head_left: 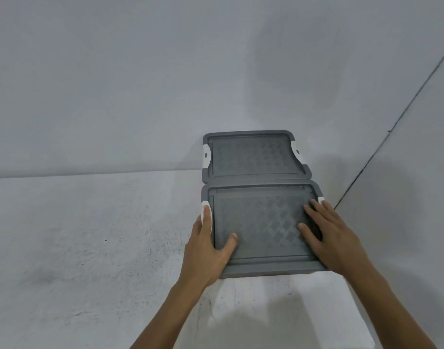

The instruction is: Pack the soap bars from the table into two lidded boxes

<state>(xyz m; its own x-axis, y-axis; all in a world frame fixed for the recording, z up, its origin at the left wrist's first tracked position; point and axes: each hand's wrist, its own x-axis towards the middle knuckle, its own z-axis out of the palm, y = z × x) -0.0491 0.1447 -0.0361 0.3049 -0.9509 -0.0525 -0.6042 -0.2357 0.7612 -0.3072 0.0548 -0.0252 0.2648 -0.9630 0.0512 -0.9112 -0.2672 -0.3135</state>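
Note:
Two boxes with grey lids stand one behind the other on the white table. The far box (253, 156) touches the wall, its white side clips showing. The near box (260, 222) is covered by its lid. My left hand (207, 250) lies along the lid's left edge, its thumb on top and its straight fingers over the white left clip (203, 206). My right hand (329, 235) rests flat on the right part of the lid, fingertips near the right clip (321, 199). No soap bars are in view.
The white table (90, 248) stretches out to the left of the boxes. A white wall (140, 84) rises directly behind it, and a second wall (417, 172) closes in on the right.

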